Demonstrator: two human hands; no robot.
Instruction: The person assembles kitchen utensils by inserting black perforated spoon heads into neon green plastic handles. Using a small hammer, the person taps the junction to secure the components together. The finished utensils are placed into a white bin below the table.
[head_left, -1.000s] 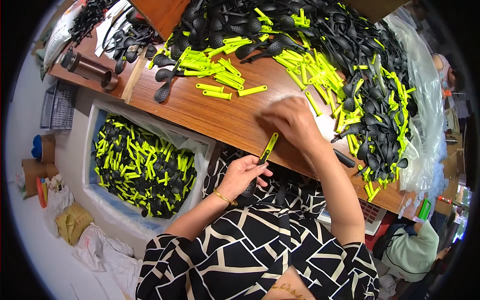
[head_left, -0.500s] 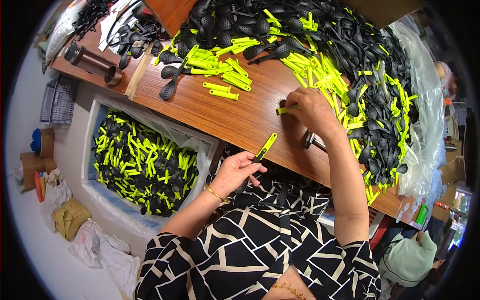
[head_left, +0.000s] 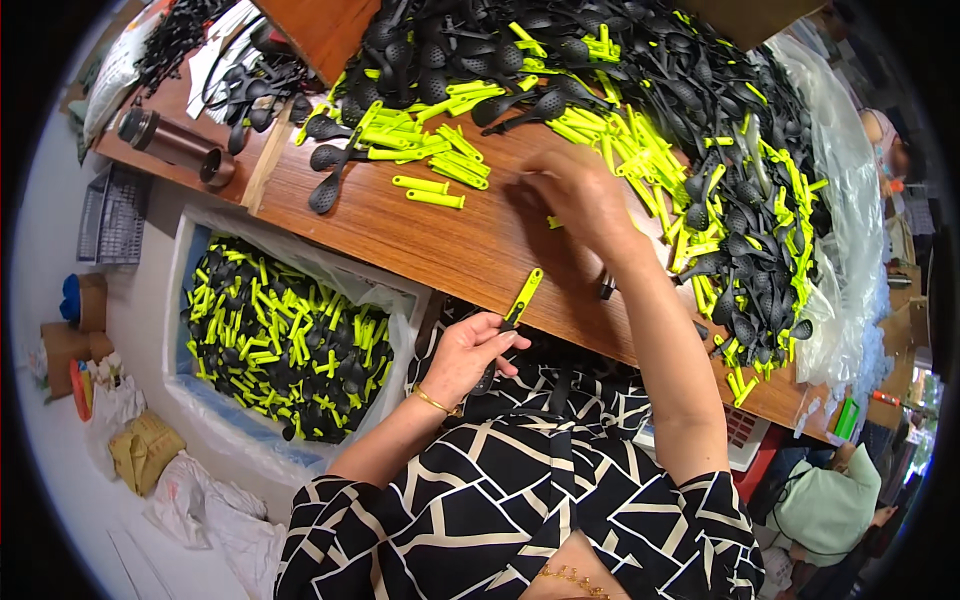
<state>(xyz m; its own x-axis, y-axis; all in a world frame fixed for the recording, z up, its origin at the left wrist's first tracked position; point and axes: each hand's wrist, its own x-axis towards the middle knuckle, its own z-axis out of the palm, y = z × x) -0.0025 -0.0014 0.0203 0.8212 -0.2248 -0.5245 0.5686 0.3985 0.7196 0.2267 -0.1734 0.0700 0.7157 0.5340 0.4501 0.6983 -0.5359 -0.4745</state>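
Observation:
My left hand [head_left: 466, 358] is closed round a black perforated spoon, near the front edge of the table. The spoon's lime-green handle [head_left: 524, 296] points up and away from the fingers; its black bowl is mostly hidden by the hand. Over the table, my right hand [head_left: 582, 198] is blurred, and its fingers are hard to read. A small bit of a lime-green handle [head_left: 553, 222] shows just beneath it. Two loose lime-green handles [head_left: 428, 198] lie to its left. Partly behind the right forearm is a dark, metal-looking tool [head_left: 607, 286].
A big heap of black spoons [head_left: 690, 95] and lime-green handles [head_left: 630, 140] covers the far and right sides of the wooden table [head_left: 350, 235]. Below left, a lined box [head_left: 180, 330] holds many handled spoons. A brown flask [head_left: 170, 140] lies at the far left.
My right hand has moved left and slightly away from me, over the table, and the lime-green handle under it is now mostly hidden. My left hand keeps its spoon; the whole view has shifted slightly.

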